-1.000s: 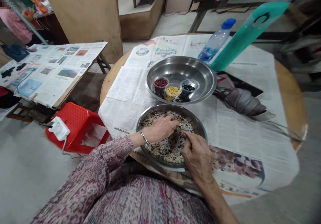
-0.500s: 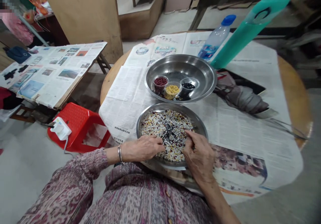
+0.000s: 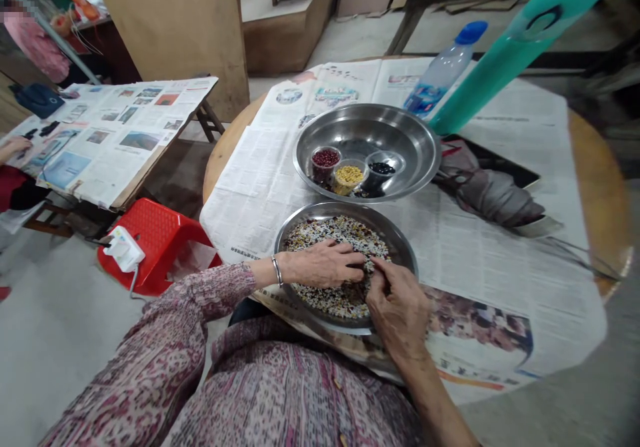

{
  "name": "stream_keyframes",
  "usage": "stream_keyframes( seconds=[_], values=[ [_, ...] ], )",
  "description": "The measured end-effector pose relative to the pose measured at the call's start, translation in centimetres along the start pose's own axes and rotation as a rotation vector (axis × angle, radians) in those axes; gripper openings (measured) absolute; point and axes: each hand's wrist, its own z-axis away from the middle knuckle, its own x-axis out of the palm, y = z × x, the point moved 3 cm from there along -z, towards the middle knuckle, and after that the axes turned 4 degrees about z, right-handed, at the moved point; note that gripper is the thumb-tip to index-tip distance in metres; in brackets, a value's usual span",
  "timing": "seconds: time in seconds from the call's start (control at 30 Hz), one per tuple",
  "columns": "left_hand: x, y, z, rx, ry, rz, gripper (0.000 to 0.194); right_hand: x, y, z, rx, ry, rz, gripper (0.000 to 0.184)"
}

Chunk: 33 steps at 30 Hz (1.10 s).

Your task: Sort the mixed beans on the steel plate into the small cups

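A shallow steel basin [image 3: 406, 247] in front of me holds a mix of white grains [image 3: 325, 230] with yellow, dark red and black beans among them. My left hand [image 3: 325, 263] reaches across it, fingers bent and tips down at the grains near the middle. At the basin's right side is my right hand [image 3: 400, 300], curled, with thumb and forefinger brought together over the grains. What either hand's fingers hold is too small or hidden. Behind stands a larger steel basin [image 3: 410, 140] with three clear cups: red beans [image 3: 326, 159], yellow beans [image 3: 349, 177] and black beans [image 3: 381, 168].
Newspaper [image 3: 245, 193] covers the round table. A water bottle [image 3: 440, 73], a tall green container [image 3: 520, 53] and a grey folded umbrella [image 3: 500, 193] lie or stand beyond the basins. To the left are a red stool [image 3: 155, 233] and another newspaper-covered table [image 3: 145, 120], where a person's hand shows.
My left hand has moved right and farther into the basin, close to my right hand. The right hand stays nearly in place. The view has shifted slightly.
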Motion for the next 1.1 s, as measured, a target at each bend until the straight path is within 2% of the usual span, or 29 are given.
stream_keyframes(
  seconds=[0.1,0.23,0.33,0.5,0.57,0.67,0.7,0.73,0.9,1.0,1.1],
  values=[
    [-0.3,-1.0,0.8,-0.053,-0.041,0.058,0.018,0.0,0.0,0.0,0.004,-0.004,0.004,0.024],
    [-1.0,-1.5,3.5,-0.177,-0.057,0.184,0.016,0.1,0.1,0.1,0.012,-0.010,0.001,0.025],
    [-1.4,-0.9,5.2,-0.258,-0.060,0.195,0.015,0.1,0.1,0.2,0.012,-0.008,0.005,0.024],
    [-2.0,0.5,6.2,-0.273,-0.069,0.091,0.018,0.0,0.0,0.1,0.008,-0.007,0.005,0.023],
    [-2.4,0.6,6.1,-0.298,-0.033,0.051,0.014,0.0,0.0,0.1,0.006,-0.011,0.005,0.023],
    [-2.6,0.2,5.7,-0.338,0.018,0.026,0.047,0.1,0.1,0.1,0.004,-0.019,0.019,0.023],
    [-2.5,-0.1,5.5,-0.339,0.011,0.036,0.053,0.1,0.1,0.2,0.003,-0.020,0.021,0.024],
    [-2.4,-0.3,5.1,-0.332,-0.004,0.056,0.052,0.1,0.1,0.2,0.004,-0.022,0.021,0.024],
    [-1.2,-1.1,2.6,-0.280,-0.074,0.241,0.014,0.2,0.3,0.3,0.026,-0.035,-0.001,0.024],
    [-0.8,-0.8,1.2,-0.247,-0.032,0.390,0.010,0.2,0.2,0.3,0.041,-0.038,-0.006,0.025],
    [-0.8,0.2,1.0,-0.195,0.028,0.518,0.009,0.2,0.3,0.3,0.057,-0.044,-0.013,0.025]
  ],
)
